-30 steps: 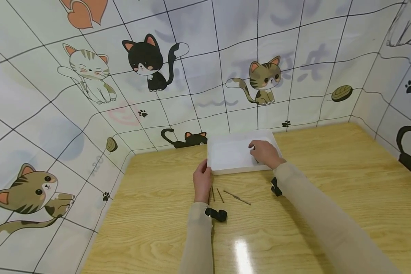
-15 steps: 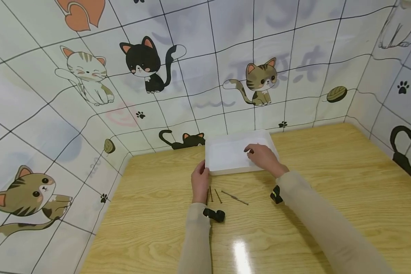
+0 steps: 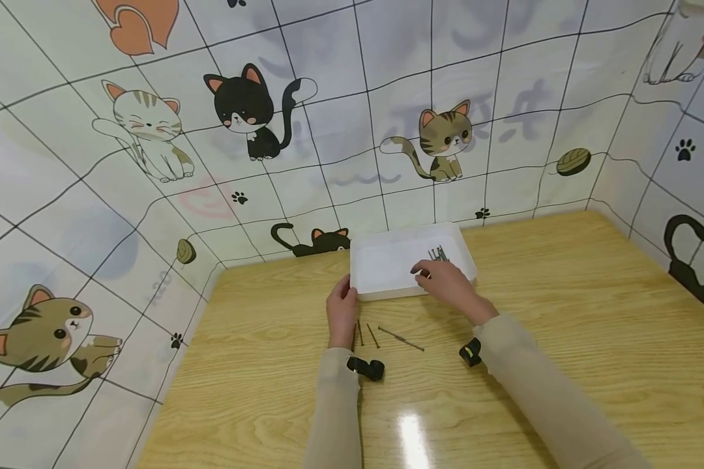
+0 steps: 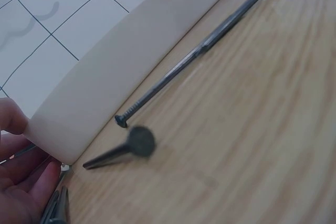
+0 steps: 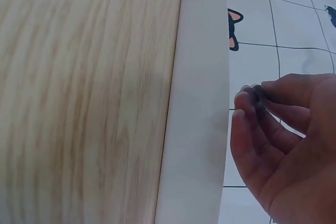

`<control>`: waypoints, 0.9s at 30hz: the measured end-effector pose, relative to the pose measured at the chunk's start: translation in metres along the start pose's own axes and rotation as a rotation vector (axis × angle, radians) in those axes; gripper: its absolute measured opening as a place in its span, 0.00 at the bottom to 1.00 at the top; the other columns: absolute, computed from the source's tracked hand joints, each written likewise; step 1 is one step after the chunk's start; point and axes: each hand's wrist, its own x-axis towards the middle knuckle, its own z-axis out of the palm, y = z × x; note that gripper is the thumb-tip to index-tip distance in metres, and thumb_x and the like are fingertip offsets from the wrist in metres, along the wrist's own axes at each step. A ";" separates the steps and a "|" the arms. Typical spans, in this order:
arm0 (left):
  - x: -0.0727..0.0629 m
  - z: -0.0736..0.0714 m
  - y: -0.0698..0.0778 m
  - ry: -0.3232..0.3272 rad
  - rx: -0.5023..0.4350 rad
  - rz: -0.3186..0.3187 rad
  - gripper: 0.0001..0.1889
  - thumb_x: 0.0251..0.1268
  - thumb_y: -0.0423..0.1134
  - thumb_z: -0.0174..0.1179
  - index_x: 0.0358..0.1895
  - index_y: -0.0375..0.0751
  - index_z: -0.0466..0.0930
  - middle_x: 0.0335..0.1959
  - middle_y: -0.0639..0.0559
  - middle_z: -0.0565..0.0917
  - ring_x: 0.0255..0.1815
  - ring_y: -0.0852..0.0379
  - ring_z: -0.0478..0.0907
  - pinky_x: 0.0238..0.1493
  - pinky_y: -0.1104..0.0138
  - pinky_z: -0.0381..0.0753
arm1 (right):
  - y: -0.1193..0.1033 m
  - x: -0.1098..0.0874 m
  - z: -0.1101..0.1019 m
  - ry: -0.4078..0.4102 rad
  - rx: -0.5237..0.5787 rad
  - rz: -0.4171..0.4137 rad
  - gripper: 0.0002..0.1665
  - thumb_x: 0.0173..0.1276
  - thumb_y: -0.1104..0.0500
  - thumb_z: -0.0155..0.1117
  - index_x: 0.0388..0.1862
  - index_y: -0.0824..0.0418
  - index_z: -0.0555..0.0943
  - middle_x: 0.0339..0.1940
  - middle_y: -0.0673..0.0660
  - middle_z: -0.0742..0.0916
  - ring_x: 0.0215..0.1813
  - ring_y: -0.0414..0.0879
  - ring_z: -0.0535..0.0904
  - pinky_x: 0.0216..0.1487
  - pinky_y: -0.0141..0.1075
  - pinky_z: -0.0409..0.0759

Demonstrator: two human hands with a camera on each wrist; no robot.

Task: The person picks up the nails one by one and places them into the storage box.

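My left hand (image 3: 341, 312) holds the near left corner of a white tray (image 3: 381, 292), with fingers against its outer wall. My right hand (image 3: 446, 284) is over the tray's near right side. Its fingers are loosely bent, and a gap shows between thumb and index finger in the head view. Dark fingertips appear in the right wrist view, with no clear object between them. Several nails (image 3: 439, 254) lie together in the tray beyond the right hand. On the table are a short-looking nail (image 4: 142, 141) and a long line of nail (image 4: 173, 72), perhaps two end to end.
The wooden table (image 3: 258, 365) extends on both sides of the tray. A cat-patterned, grid-lined sheet (image 3: 352, 130) covers the walls behind and beside it. More nails (image 4: 60, 208) lie close beside the left hand.
My right hand has drawn back toward the tray's near wall, uncovering the nails in the tray. My left hand stays at the corner; the head view has shifted slightly.
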 end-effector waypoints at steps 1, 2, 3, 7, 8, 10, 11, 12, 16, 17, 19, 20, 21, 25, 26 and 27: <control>0.000 0.000 0.000 -0.001 -0.001 -0.002 0.20 0.63 0.37 0.48 0.59 0.44 0.70 0.55 0.51 0.74 0.56 0.56 0.68 0.55 0.60 0.67 | -0.001 -0.001 0.001 -0.006 0.002 -0.003 0.15 0.66 0.56 0.52 0.49 0.59 0.78 0.37 0.54 0.82 0.35 0.45 0.77 0.33 0.39 0.74; 0.000 0.000 -0.001 0.000 -0.001 -0.001 0.20 0.63 0.37 0.48 0.59 0.44 0.70 0.55 0.51 0.74 0.56 0.56 0.68 0.55 0.60 0.67 | -0.003 -0.003 0.001 -0.016 0.008 -0.004 0.16 0.66 0.56 0.52 0.49 0.59 0.78 0.37 0.54 0.82 0.35 0.46 0.77 0.34 0.40 0.74; 0.000 0.000 -0.001 0.000 0.000 0.001 0.20 0.63 0.37 0.48 0.59 0.44 0.70 0.55 0.51 0.74 0.56 0.56 0.68 0.55 0.60 0.67 | -0.005 -0.004 0.002 -0.034 0.012 -0.008 0.16 0.66 0.56 0.52 0.49 0.60 0.77 0.37 0.55 0.82 0.36 0.46 0.77 0.34 0.41 0.74; 0.001 0.000 -0.003 0.001 0.015 0.008 0.20 0.63 0.37 0.48 0.59 0.45 0.70 0.55 0.51 0.74 0.56 0.57 0.68 0.55 0.60 0.67 | -0.010 -0.011 0.004 -0.168 0.013 -0.020 0.17 0.66 0.55 0.53 0.51 0.60 0.76 0.39 0.55 0.82 0.39 0.48 0.77 0.38 0.42 0.74; 0.001 0.000 -0.003 0.002 0.020 0.009 0.20 0.63 0.37 0.48 0.59 0.45 0.70 0.55 0.51 0.74 0.56 0.57 0.68 0.55 0.60 0.67 | -0.010 -0.014 0.005 -0.211 0.011 -0.020 0.18 0.65 0.55 0.53 0.52 0.60 0.76 0.39 0.55 0.82 0.40 0.48 0.77 0.38 0.42 0.74; 0.001 0.000 -0.004 -0.001 0.024 0.007 0.20 0.63 0.37 0.48 0.59 0.45 0.70 0.55 0.52 0.74 0.55 0.57 0.68 0.55 0.60 0.67 | -0.009 -0.018 0.010 -0.282 0.008 -0.031 0.18 0.65 0.55 0.53 0.52 0.60 0.76 0.41 0.55 0.82 0.41 0.47 0.77 0.39 0.42 0.74; 0.000 0.001 -0.005 -0.004 0.026 0.005 0.20 0.63 0.37 0.48 0.59 0.45 0.70 0.55 0.52 0.74 0.55 0.58 0.68 0.55 0.60 0.67 | -0.009 -0.019 0.012 -0.308 0.012 -0.032 0.19 0.65 0.55 0.54 0.52 0.60 0.76 0.42 0.55 0.81 0.41 0.47 0.76 0.39 0.41 0.74; 0.000 0.001 -0.005 -0.006 0.026 0.002 0.20 0.63 0.37 0.48 0.60 0.46 0.70 0.55 0.52 0.74 0.55 0.58 0.68 0.55 0.61 0.67 | -0.008 -0.021 0.014 -0.324 0.016 -0.039 0.19 0.64 0.55 0.55 0.52 0.60 0.76 0.42 0.55 0.81 0.42 0.46 0.76 0.40 0.41 0.74; -0.001 0.002 -0.005 -0.012 0.011 0.002 0.20 0.63 0.37 0.48 0.60 0.45 0.70 0.55 0.53 0.74 0.56 0.58 0.68 0.55 0.61 0.67 | -0.006 -0.027 0.022 -0.328 0.040 -0.037 0.18 0.62 0.56 0.58 0.50 0.61 0.76 0.44 0.56 0.80 0.41 0.45 0.76 0.40 0.40 0.74; -0.001 0.002 -0.005 -0.013 0.010 0.005 0.20 0.63 0.38 0.48 0.60 0.45 0.70 0.55 0.52 0.74 0.56 0.59 0.68 0.55 0.61 0.67 | -0.006 -0.028 0.023 -0.326 0.045 -0.029 0.18 0.61 0.56 0.59 0.49 0.61 0.77 0.43 0.56 0.81 0.40 0.44 0.76 0.39 0.40 0.74; -0.001 0.002 -0.005 -0.014 0.005 0.010 0.20 0.63 0.38 0.48 0.60 0.45 0.70 0.55 0.52 0.74 0.56 0.58 0.68 0.55 0.61 0.67 | -0.008 -0.031 0.025 -0.330 0.047 -0.014 0.16 0.60 0.57 0.60 0.47 0.60 0.77 0.40 0.55 0.81 0.36 0.43 0.76 0.36 0.38 0.73; -0.001 0.003 -0.004 -0.017 0.003 0.012 0.20 0.63 0.38 0.48 0.60 0.45 0.70 0.55 0.51 0.74 0.56 0.58 0.68 0.55 0.61 0.67 | -0.009 -0.033 0.025 -0.333 0.047 -0.005 0.16 0.59 0.58 0.61 0.46 0.60 0.78 0.38 0.54 0.81 0.33 0.42 0.75 0.35 0.38 0.73; -0.001 0.003 -0.004 -0.021 0.000 0.017 0.20 0.63 0.38 0.48 0.60 0.44 0.70 0.56 0.51 0.74 0.56 0.57 0.68 0.55 0.61 0.67 | -0.011 -0.034 0.026 -0.336 0.043 0.000 0.15 0.59 0.58 0.61 0.45 0.60 0.78 0.36 0.53 0.81 0.31 0.41 0.75 0.34 0.38 0.73; 0.000 0.001 -0.002 -0.022 -0.006 0.021 0.20 0.63 0.37 0.47 0.60 0.45 0.70 0.56 0.51 0.74 0.57 0.57 0.68 0.55 0.60 0.67 | -0.018 -0.036 0.030 -0.333 0.012 -0.010 0.12 0.56 0.60 0.63 0.40 0.59 0.80 0.33 0.51 0.81 0.30 0.41 0.74 0.35 0.38 0.72; 0.000 0.001 -0.001 -0.018 -0.002 0.022 0.20 0.63 0.37 0.47 0.60 0.45 0.70 0.56 0.51 0.74 0.57 0.56 0.68 0.55 0.60 0.67 | -0.020 -0.037 0.031 -0.331 0.007 -0.011 0.11 0.55 0.60 0.64 0.39 0.59 0.80 0.33 0.51 0.81 0.31 0.41 0.74 0.35 0.38 0.72; 0.000 0.000 -0.001 -0.014 0.003 0.023 0.20 0.63 0.37 0.47 0.60 0.45 0.70 0.56 0.51 0.74 0.57 0.57 0.68 0.55 0.60 0.67 | -0.021 -0.037 0.032 -0.332 -0.006 -0.010 0.11 0.54 0.59 0.65 0.38 0.58 0.80 0.33 0.50 0.81 0.32 0.41 0.74 0.35 0.38 0.72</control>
